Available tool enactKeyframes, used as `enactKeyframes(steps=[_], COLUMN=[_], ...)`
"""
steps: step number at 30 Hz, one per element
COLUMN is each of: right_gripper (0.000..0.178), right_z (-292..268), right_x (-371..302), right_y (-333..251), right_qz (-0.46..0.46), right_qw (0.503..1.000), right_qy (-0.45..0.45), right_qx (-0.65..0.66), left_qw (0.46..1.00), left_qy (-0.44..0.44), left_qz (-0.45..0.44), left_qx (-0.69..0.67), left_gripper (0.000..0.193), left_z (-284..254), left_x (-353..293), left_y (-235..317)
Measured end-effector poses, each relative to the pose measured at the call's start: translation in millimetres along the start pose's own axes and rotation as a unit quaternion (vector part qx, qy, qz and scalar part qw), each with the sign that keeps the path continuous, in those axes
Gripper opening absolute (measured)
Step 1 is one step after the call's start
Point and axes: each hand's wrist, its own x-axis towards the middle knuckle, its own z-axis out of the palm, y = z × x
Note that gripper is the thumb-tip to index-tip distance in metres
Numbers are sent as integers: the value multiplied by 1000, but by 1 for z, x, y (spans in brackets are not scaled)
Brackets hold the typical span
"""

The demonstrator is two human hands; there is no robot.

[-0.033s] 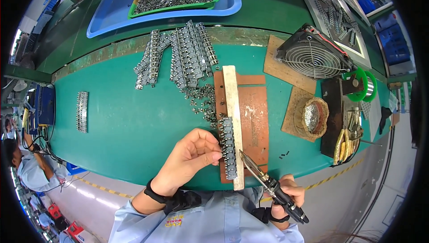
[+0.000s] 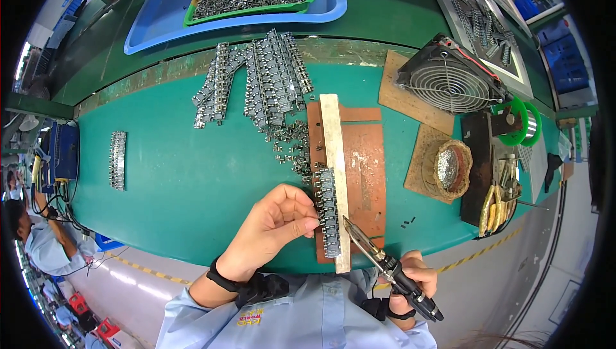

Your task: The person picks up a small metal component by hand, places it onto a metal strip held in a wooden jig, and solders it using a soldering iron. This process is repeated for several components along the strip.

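A strip of small circuit boards (image 2: 328,220) with dark components and metal parts along its edge lies against a pale wooden bar (image 2: 332,130) on a copper-brown board (image 2: 366,175). At the strip's left edge my left hand (image 2: 273,224) is closed, thumb and fingertips together; anything small between them cannot be made out. My right hand (image 2: 416,279) grips the black handle of a soldering iron (image 2: 385,262). The iron's tip points up and left, close to the bar's right side. Small loose metal parts (image 2: 296,150) lie heaped left of the bar.
More board strips (image 2: 276,82) are stacked behind. A green tray of small parts (image 2: 308,3) sits inside a blue tray (image 2: 337,12). To the right are a fan (image 2: 449,86), a round bowl (image 2: 453,170), a green solder spool (image 2: 536,121) and a dark holder (image 2: 476,156). One strip (image 2: 117,161) lies left.
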Motion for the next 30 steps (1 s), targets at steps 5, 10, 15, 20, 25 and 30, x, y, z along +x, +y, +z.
enactKeyframes(steps=[5, 10, 15, 20, 25, 30], right_gripper=[43, 43, 42, 42, 42, 40], right_z=[-2, -2, -1, 1, 6, 8], right_x=[1, 2, 4, 10, 17, 18], right_y=[0, 1, 1, 3, 1, 1], right_qz=[-7, -14, -22, -44, -43, -49], right_qw=[1000, 999, 999, 998, 998, 997], right_qy=[-5, -31, -11, -37, -48, -50], right_qx=[22, 0, 21, 26, 25, 18], left_qw=[1000, 999, 999, 999, 1000, 999], left_qy=[-8, -18, -15, -15, 7, 12], left_qz=[-16, -22, -26, -27, -26, -28], left_qx=[4, 17, 18, 16, 16, 22], left_gripper=[18, 17, 18, 17, 17, 18], left_z=[-1, -3, -3, -1, 1, 2], left_x=[1, 1, 2, 3, 3, 3], left_y=[3, 4, 4, 5, 5, 7])
